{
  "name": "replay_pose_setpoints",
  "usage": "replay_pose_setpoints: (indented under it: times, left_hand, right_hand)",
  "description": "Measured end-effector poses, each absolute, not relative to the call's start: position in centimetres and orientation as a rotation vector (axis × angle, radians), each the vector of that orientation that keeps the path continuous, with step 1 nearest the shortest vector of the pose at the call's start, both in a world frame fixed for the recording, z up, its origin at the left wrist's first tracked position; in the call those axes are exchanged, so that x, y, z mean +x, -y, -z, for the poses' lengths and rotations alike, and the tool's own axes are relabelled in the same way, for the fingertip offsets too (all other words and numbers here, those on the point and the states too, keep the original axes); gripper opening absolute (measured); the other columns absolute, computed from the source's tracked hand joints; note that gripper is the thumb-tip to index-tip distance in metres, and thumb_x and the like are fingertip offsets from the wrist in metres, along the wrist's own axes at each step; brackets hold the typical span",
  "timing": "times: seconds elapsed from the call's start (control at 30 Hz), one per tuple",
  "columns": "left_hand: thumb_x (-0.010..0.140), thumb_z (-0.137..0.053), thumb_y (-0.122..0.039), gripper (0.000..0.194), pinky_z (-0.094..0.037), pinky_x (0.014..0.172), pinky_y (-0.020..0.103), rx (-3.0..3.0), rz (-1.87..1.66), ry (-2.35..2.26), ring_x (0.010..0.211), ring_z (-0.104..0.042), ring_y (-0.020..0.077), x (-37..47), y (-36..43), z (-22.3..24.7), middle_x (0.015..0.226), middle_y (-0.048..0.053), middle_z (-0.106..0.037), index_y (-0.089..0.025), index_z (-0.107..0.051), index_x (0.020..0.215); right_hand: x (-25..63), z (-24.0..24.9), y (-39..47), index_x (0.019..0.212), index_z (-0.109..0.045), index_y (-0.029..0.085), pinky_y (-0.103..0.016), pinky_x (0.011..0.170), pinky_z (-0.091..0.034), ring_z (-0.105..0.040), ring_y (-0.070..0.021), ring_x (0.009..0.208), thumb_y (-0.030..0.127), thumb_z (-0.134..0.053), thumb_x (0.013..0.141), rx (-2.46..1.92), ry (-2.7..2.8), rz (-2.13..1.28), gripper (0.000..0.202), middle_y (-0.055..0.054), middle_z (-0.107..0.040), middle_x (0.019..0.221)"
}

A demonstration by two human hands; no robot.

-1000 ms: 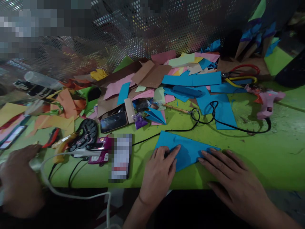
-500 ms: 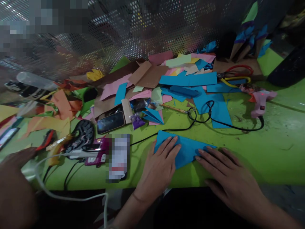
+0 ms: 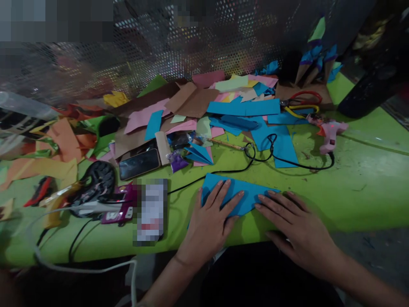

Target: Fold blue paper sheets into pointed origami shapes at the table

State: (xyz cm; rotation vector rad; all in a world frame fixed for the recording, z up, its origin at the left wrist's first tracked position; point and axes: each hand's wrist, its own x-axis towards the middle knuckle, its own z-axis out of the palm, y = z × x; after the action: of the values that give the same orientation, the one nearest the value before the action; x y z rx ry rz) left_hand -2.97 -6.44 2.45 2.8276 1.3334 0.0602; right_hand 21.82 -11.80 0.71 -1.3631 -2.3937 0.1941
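Note:
A folded piece of blue paper (image 3: pixel 246 203) lies flat on the green table near its front edge. My left hand (image 3: pixel 212 217) rests on the paper's left part, palm down with fingers spread. On the right end of the paper lie the fingertips of my right hand (image 3: pixel 294 221), its fingers stretched out and slightly apart. Just behind the paper are a small folded blue piece (image 3: pixel 200 154) and a small purple packet (image 3: pixel 178 162).
Left of my hands are a phone (image 3: pixel 152 209), a purple device (image 3: pixel 119 211) and a yellow glue gun (image 3: pixel 57 204). Behind lie a dark phone (image 3: pixel 139 164), paper scraps (image 3: pixel 188 99) and scissors (image 3: pixel 302 102). A pink glue gun (image 3: pixel 329 134) and its black cord are at right.
The view has shifted right, so things appear further left. My left hand's fingers have spread wider over the paper. The other person's arm at the far left has mostly gone from view.

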Motion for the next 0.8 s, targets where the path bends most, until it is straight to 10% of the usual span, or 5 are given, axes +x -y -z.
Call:
replay_pose_setpoints:
  times: [0.4, 0.8]
  left_hand:
    - [0.093, -0.051, -0.025, 0.062, -0.029, 0.111, 0.064, 2.85, -0.052, -1.323, 0.146, -0.035, 0.032, -2.9, 6.4, -2.3, 0.162, 0.007, -0.031, -0.037, -0.035, 0.151]
    - [0.099, -0.046, -0.034, 0.051, -0.024, 0.115, 0.062, 2.847, -0.123, -1.341, 0.145, -0.036, 0.0298, -2.8, 6.5, -2.0, 0.16, 0.006, -0.036, -0.038, -0.04, 0.149]
  right_hand:
    - [19.2, -1.5, 12.7, 0.151, -0.038, 0.024, -0.051, 0.123, -0.019, -0.035, -0.0203, 0.146, 0.027, -0.052, 0.095, -1.217, 2.524, -0.352, 0.058, -0.004, -0.043, 0.155]
    - [23.5, -1.0, 12.5, 0.151, -0.037, 0.026, -0.056, 0.116, -0.026, -0.048, -0.0255, 0.137, 0.033, -0.051, 0.098, -1.602, 2.419, -0.099, 0.055, -0.006, -0.05, 0.151]
